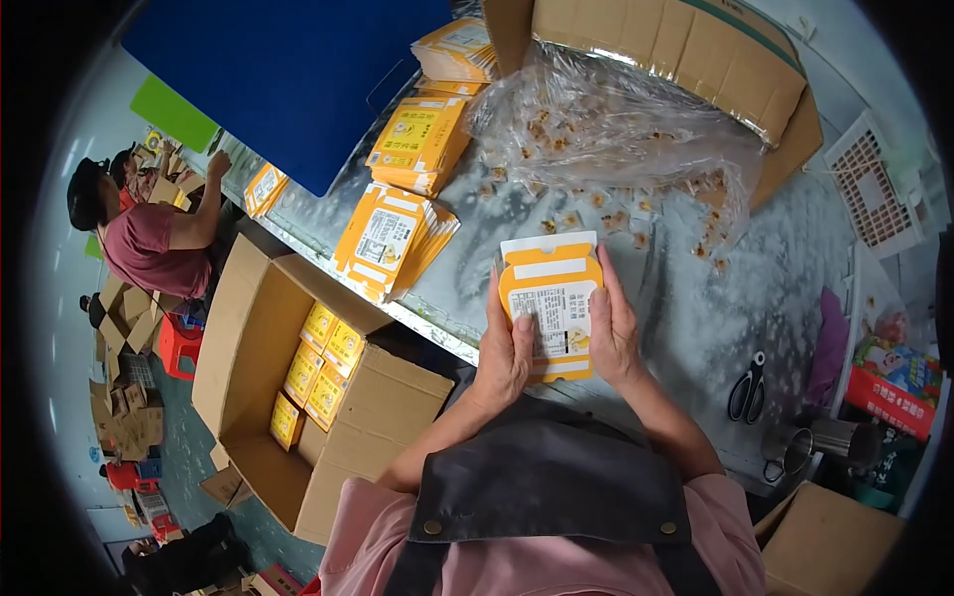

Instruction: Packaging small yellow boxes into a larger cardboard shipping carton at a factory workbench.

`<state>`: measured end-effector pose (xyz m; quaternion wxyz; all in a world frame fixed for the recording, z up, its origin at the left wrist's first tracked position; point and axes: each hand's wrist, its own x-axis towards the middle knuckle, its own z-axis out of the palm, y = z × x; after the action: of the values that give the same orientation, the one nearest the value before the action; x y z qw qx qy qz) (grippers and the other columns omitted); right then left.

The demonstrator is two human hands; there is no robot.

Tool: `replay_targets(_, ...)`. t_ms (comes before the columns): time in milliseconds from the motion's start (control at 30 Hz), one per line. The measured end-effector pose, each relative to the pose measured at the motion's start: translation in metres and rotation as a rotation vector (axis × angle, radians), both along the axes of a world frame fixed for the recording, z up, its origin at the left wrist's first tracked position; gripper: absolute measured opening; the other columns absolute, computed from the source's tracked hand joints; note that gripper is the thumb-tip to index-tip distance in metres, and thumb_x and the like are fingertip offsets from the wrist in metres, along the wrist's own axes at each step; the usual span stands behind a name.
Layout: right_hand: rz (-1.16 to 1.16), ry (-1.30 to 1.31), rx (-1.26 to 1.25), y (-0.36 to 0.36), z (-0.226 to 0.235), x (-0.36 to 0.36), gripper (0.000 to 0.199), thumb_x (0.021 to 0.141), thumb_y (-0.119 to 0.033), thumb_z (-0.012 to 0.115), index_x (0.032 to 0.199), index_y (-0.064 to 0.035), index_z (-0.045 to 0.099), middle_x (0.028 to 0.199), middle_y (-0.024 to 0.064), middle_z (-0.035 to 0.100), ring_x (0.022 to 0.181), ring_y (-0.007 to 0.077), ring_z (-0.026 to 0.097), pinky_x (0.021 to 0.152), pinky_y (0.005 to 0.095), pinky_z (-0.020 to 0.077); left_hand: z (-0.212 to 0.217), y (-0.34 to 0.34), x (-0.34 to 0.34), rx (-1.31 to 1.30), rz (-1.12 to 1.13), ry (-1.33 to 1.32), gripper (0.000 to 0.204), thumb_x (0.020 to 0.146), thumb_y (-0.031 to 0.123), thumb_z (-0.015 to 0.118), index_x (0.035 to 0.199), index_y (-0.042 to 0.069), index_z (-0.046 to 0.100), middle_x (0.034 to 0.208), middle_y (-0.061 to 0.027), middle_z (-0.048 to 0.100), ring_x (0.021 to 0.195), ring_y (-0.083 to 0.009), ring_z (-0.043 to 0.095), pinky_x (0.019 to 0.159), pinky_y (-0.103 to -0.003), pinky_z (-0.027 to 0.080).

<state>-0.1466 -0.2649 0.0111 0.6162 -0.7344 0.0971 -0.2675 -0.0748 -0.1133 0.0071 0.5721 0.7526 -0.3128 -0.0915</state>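
Between my two hands I hold a flat, unfolded yellow carton [556, 308] with a white printed panel; whether it is one or a small stack, I cannot tell. My left hand [505, 358] is closed on its left edge, thumb on the face. On the opposite edge, my right hand [613, 333] grips it the same way. Beyond it, small wrapped pieces [616, 221] lie scattered on the metal table [686, 298]. They spill from a clear plastic bag [596, 119] at the mouth of a tipped cardboard box [666, 60]. Left of my hands lie stacks of flat yellow cartons [388, 238].
An open cardboard box [248, 397] with several filled yellow cartons [323, 363] stands below the table's left edge. Black-handled scissors [747, 387] and metal cups [845, 440] lie at right, by a white basket [874, 189]. A blue panel [278, 79] covers the far left; a person [159, 238] works beyond.
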Motion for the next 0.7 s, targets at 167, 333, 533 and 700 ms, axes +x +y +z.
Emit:
replay_targets(167, -0.120, -0.040, 0.062, 0.007, -0.011, 0.001, 0.041, 0.106, -0.021, 0.037, 0.141, 0.0002, 0.043, 0.118, 0.0117, 0.062, 0.103, 0.0134, 0.058, 0.090, 0.0266, 0.0456, 0.013, -0.009, -0.001, -0.046, 0.064, 0.038, 0.047, 0.106, 0.022, 0.038, 0.146, 0.003, 0.025, 0.118, -0.0165, 0.059, 0.103, -0.0224, 0.059, 0.090, -0.031, 0.046)
replay_targets(333, -0.107, 0.063, 0.060, 0.006, -0.018, -0.009, 0.023, 0.105, -0.017, 0.043, 0.107, 0.0012, 0.057, 0.093, 0.0082, 0.063, 0.082, 0.0103, 0.058, 0.071, 0.0275, 0.0470, -0.004, -0.009, 0.002, -0.012, 0.166, -0.060, 0.028, 0.105, 0.024, 0.042, 0.122, 0.003, 0.048, 0.091, -0.0136, 0.065, 0.084, -0.0203, 0.063, 0.074, -0.032, 0.049)
replay_targets(533, -0.097, 0.017, -0.051, 0.004, -0.010, -0.005, 0.017, 0.102, -0.012, 0.046, 0.102, 0.0014, 0.057, 0.093, 0.0098, 0.062, 0.078, 0.0121, 0.057, 0.068, 0.0291, 0.0467, -0.005, -0.002, 0.007, 0.019, 0.093, 0.158, 0.022, 0.106, 0.021, 0.042, 0.104, 0.001, 0.050, 0.081, -0.0091, 0.059, 0.071, -0.0121, 0.051, 0.067, -0.028, 0.046)
replay_targets(700, -0.100, -0.190, -0.275, 0.000, 0.017, -0.004, 0.027, 0.095, -0.001, 0.050, 0.122, 0.0001, 0.056, 0.101, 0.0182, 0.061, 0.081, 0.0286, 0.063, 0.074, 0.0337, 0.0505, 0.011, -0.009, 0.001, -0.223, 0.167, 0.092, 0.020, 0.106, 0.017, 0.038, 0.119, 0.002, 0.042, 0.096, -0.0094, 0.059, 0.082, -0.0108, 0.050, 0.075, -0.025, 0.043)
